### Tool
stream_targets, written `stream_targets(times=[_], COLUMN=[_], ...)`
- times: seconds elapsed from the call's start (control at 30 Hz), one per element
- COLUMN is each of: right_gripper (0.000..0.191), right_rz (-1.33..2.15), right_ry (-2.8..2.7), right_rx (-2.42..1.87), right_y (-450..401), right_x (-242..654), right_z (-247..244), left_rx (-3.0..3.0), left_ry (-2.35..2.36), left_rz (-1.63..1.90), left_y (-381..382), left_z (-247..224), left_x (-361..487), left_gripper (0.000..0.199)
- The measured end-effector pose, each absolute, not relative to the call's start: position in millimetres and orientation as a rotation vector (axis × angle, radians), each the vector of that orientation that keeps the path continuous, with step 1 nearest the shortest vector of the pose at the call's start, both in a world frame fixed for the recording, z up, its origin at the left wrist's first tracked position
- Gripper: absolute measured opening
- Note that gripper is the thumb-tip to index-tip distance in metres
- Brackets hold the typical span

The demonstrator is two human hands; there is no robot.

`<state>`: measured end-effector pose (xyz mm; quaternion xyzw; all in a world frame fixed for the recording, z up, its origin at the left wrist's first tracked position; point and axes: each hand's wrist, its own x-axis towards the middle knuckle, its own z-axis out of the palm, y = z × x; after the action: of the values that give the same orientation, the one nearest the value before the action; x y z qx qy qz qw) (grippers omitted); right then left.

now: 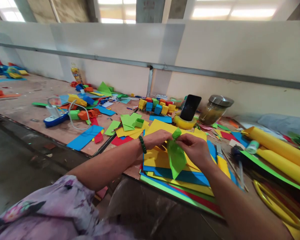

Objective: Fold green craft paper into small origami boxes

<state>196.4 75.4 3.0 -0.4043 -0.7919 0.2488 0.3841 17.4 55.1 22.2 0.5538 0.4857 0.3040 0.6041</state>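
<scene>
A bright green piece of folded paper (177,159) hangs between my two hands, its lower end tapering to a point. My left hand (158,139), with a dark green bead bracelet (142,144) at the wrist, pinches its upper left edge. From the other side my right hand (193,146) grips it near the top with thumb and fingers closed. Both hands are above a stack of coloured sheets (150,160) in yellow, blue, green and red. Part of the left fingertips is hidden behind the green paper.
Small folded paper boxes (157,106) stand beyond the stack, near a phone (190,107) on a yellow stand and a lidded jar (216,108). Left lies a blue and white power strip (55,117). Right are yellow paper rolls (282,146) and yellow-handled scissors (275,203).
</scene>
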Motion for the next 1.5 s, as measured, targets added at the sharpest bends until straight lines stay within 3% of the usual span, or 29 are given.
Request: stream_targets(times=[0.23,0.53,0.9,1.5], right_gripper=[0.014,0.025,0.008,0.009], right_rz=[0.611,1.019,0.459,0.437], right_ry=[-1.996,-1.917,-2.137,-2.141], right_rx=[-1.076,-0.932,-0.914,-1.012], right_y=[71.9,77.6,77.9,80.7], right_x=[191.7,201.2,200.2,202.8], right_z=[2.2,11.1,4.0,-1.0], left_rx=[1.356,1.287,1.313,1.583], left_ry=[1.213,1.227,1.175,1.170], left_rz=[0.694,0.773,0.774,0.787], left_y=[61.7,65.8,59.7,59.2], left_z=[11.0,10.3,14.4,9.6], left_x=[18.0,13.6,18.1,14.0], left_gripper=[0.014,0.022,0.014,0.017])
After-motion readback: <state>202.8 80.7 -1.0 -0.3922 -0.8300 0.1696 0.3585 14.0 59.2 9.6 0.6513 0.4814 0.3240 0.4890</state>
